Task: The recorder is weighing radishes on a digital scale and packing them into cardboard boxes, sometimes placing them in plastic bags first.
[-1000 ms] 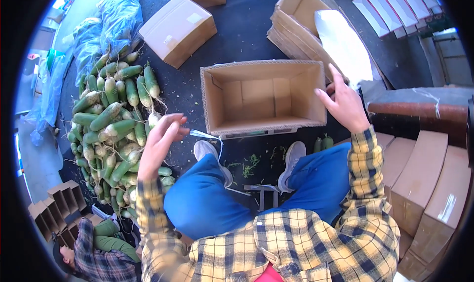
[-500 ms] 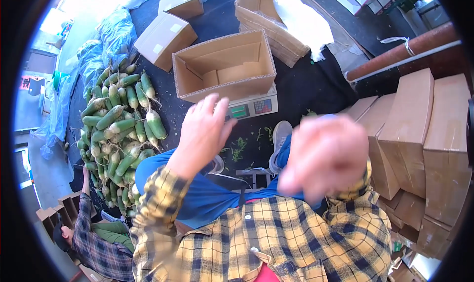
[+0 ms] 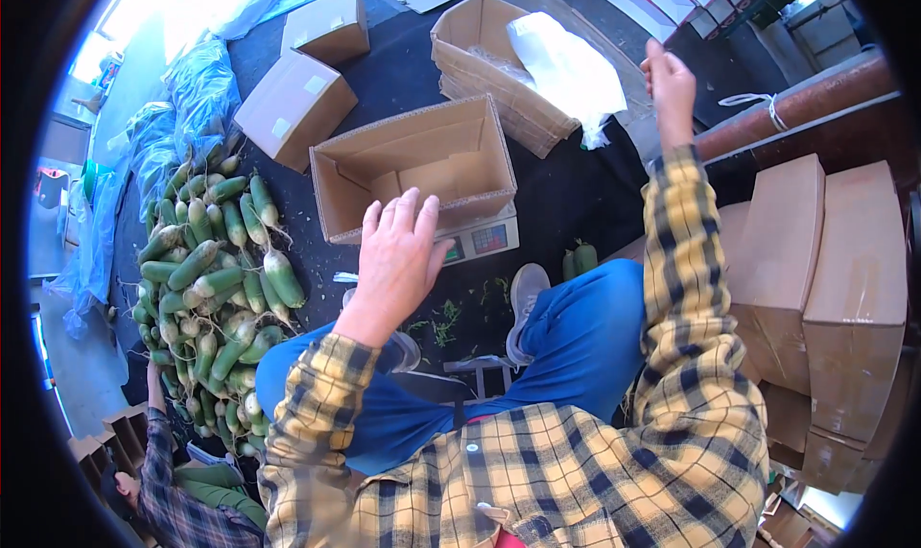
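Observation:
My left hand is open, fingers spread, at the near wall of an open cardboard box; I cannot tell whether they touch. That box stands on a weighing scale with a keypad and a green display, partly covered by my hand. My right hand is stretched far forward to the right with its fingers curled closed. What lies in those fingers, if anything, is hidden. Close by is a white plastic bag draped over another open carton. Many green radishes lie heaped on the left.
Two closed cartons lie beyond the radishes, near blue plastic sheeting. Stacked cartons stand at my right, below a rusty pipe. A co-worker reaches into the heap's near end. A few radishes sit beside my right knee.
My right hand has swung from in front of my chest out to the far right. My left hand stays by the box. The whole view has shifted slightly.

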Action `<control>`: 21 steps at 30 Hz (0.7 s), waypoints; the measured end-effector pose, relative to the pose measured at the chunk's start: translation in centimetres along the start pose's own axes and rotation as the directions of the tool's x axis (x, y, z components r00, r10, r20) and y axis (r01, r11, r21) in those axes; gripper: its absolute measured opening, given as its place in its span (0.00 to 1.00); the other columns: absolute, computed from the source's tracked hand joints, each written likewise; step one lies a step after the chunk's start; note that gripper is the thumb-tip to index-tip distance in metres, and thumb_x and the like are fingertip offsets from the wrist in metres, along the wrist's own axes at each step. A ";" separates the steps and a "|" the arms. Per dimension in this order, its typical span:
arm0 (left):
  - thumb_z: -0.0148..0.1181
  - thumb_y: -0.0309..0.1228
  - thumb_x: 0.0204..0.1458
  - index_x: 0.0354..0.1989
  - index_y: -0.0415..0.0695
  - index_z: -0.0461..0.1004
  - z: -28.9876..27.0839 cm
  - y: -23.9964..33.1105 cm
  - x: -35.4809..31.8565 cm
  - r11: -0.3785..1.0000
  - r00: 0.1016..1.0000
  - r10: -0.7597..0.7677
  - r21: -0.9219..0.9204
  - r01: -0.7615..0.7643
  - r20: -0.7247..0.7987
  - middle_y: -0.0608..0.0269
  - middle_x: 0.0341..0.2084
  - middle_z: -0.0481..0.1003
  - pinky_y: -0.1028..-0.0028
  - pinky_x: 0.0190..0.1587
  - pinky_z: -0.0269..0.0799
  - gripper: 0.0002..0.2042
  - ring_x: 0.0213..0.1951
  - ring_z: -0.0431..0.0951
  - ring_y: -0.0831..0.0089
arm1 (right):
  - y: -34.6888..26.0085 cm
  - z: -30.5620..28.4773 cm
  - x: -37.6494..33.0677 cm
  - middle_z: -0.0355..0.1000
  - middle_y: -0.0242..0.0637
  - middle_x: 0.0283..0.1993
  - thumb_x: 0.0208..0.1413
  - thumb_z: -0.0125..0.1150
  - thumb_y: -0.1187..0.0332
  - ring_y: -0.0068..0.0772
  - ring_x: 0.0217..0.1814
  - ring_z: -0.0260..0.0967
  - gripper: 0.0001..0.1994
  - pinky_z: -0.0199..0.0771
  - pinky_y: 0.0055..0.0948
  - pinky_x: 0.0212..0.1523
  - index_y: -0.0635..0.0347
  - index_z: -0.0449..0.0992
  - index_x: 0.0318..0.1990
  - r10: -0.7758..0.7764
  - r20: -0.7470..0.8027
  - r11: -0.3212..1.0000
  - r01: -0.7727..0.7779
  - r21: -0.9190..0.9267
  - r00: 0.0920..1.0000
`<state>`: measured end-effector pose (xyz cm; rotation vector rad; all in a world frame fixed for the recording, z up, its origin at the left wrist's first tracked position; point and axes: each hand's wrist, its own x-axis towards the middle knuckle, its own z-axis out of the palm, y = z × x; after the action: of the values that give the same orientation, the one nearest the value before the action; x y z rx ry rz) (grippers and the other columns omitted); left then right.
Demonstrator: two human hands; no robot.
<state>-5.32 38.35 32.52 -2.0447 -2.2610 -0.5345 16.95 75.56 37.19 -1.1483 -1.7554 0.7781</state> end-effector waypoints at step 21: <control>0.63 0.40 0.55 0.57 0.38 0.70 -0.6 -0.4 0.2 0.999 0.997 -0.030 -0.023 0.032 0.069 0.46 0.55 0.70 0.48 0.66 0.57 0.25 0.58 0.70 0.54 | 6.6 5.5 5.2 0.78 0.43 0.33 0.63 0.51 0.54 0.53 0.37 0.77 0.17 0.75 0.51 0.36 0.56 0.78 0.33 -0.426 0.199 0.426 0.390 -0.816 0.882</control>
<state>-5.82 38.36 33.07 -2.0740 -2.3393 -0.5026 13.46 82.64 30.97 -1.1892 -2.3261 -0.5140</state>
